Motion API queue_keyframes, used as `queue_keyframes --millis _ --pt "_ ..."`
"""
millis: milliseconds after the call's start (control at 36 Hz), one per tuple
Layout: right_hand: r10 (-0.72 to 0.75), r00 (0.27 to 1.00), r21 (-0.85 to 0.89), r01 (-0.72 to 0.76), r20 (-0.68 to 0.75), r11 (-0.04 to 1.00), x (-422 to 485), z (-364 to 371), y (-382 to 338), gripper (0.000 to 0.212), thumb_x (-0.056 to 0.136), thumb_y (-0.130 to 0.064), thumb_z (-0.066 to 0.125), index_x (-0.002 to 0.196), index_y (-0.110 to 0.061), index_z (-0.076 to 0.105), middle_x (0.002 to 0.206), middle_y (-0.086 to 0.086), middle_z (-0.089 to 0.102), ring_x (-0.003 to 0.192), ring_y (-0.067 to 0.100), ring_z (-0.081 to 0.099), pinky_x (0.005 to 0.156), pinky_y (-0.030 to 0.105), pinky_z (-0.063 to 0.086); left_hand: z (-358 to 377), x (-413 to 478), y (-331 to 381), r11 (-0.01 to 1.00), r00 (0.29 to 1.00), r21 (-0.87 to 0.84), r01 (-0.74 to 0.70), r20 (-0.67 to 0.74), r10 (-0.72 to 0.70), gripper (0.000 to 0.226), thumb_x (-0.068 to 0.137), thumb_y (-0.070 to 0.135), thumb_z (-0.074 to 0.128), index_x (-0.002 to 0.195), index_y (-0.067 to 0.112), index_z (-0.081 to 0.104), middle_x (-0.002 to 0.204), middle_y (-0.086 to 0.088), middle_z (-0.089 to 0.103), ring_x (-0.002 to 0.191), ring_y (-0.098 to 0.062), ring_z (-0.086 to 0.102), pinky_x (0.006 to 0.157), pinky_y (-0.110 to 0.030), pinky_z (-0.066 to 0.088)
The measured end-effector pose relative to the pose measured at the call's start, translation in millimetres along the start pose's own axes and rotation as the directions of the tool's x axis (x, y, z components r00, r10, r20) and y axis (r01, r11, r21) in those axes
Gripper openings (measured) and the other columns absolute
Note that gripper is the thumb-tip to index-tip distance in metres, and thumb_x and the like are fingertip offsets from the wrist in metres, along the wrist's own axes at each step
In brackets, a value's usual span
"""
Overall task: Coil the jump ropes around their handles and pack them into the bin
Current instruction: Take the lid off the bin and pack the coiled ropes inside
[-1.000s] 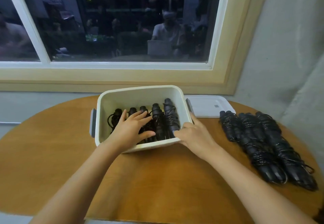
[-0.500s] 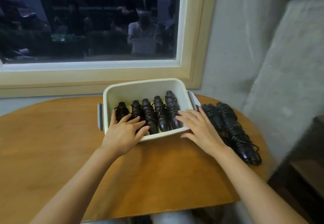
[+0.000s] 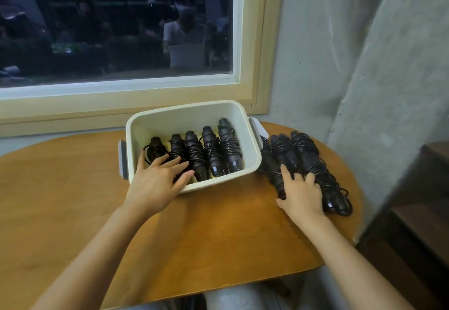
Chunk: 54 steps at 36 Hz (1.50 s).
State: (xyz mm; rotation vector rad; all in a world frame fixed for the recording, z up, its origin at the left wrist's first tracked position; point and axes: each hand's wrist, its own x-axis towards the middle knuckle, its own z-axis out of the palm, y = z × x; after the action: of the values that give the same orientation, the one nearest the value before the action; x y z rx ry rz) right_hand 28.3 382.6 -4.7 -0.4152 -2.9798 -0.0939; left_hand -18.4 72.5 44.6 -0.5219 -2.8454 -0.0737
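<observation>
A white bin (image 3: pixel 184 115) stands on the round wooden table (image 3: pixel 73 188) and holds several black jump ropes (image 3: pixel 213 149) coiled around their handles, lying side by side. My left hand (image 3: pixel 155 183) rests over the bin's near rim, its straight fingers lying on the leftmost coiled ropes. To the right of the bin lies a pile of more coiled black ropes (image 3: pixel 306 154). My right hand (image 3: pixel 302 194) lies on the near end of that pile, fingers bent over a bundle; whether they grip it is unclear.
Grey handles (image 3: pixel 123 161) stick out from the bin's two short sides. A window (image 3: pixel 116 30) with a cream frame is behind the table. A grey wall (image 3: pixel 364 91) and a dark wooden unit (image 3: pixel 418 212) stand close on the right, past the table's edge.
My right hand has left the bin's front right corner and moved right onto the pile of coiled ropes. My left hand has stayed on the ropes in the bin. The view has turned right.
</observation>
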Motion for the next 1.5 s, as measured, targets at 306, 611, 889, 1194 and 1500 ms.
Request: queue_keyframes --millis 306,611,889,1194,1500 --pt "0.267 0.963 0.701 -0.170 -0.031 0.693 -6 -25 7 0.088 0.088 -0.053 0.065 0.157 -0.024 0.019 0.137 0.012 0.056 0.129 0.035 0.046 0.085 0.045 0.050 -2 -3 1 0.996 0.999 -0.084 -0.015 -0.053 0.010 0.084 0.084 0.074 0.002 0.150 0.036 0.036 0.154 0.008 0.040 0.149 -0.018 0.024 0.121 -0.053 -0.010" --pt "-0.113 0.989 0.995 0.103 -0.100 0.018 14 -92 -99 0.088 0.083 -0.029 0.079 0.153 -0.031 0.025 0.129 -0.011 0.058 0.116 0.002 0.057 0.094 0.022 0.047 -2 -7 2 0.995 0.969 -0.082 0.059 -0.235 -0.077 0.114 0.074 0.094 0.020 0.156 0.021 -0.015 0.165 -0.006 -0.001 0.151 -0.035 -0.009 0.112 -0.070 -0.013" --pt "-0.518 0.855 0.999 0.017 0.008 0.044 28 -78 -200 0.079 0.089 -0.023 0.072 0.153 -0.038 0.027 0.147 0.004 0.049 0.134 0.019 0.047 0.105 0.040 0.046 -1 -8 3 0.953 0.926 -0.257 0.160 -0.296 -0.235 0.132 0.065 0.080 0.063 0.152 0.033 -0.024 0.162 -0.015 -0.016 0.149 -0.043 -0.013 0.119 -0.056 0.000" --pt "-0.548 0.833 0.996 -0.087 0.076 0.007 33 -72 -201 0.043 0.107 -0.045 0.025 0.139 -0.033 0.052 0.139 0.002 0.053 0.127 0.020 0.050 0.094 0.033 0.050 2 -13 -10 0.981 0.917 -0.106 0.162 -0.351 -0.189 0.068 0.088 0.037 0.065 0.150 0.030 0.038 0.165 -0.012 0.010 0.144 -0.052 0.016 0.111 -0.065 0.026" --pt "-0.443 0.886 0.959 0.229 -0.134 0.169 21 -68 -174 0.039 0.107 -0.034 0.036 0.140 -0.022 0.053 0.128 -0.007 0.061 0.121 0.003 0.054 0.103 0.022 0.043 6 -8 -11 0.953 0.929 -0.198 0.228 -0.249 -0.274 0.064 0.087 0.044 0.057 0.147 0.036 0.040 0.166 0.000 -0.006 0.145 -0.053 -0.012 0.113 -0.067 0.016"
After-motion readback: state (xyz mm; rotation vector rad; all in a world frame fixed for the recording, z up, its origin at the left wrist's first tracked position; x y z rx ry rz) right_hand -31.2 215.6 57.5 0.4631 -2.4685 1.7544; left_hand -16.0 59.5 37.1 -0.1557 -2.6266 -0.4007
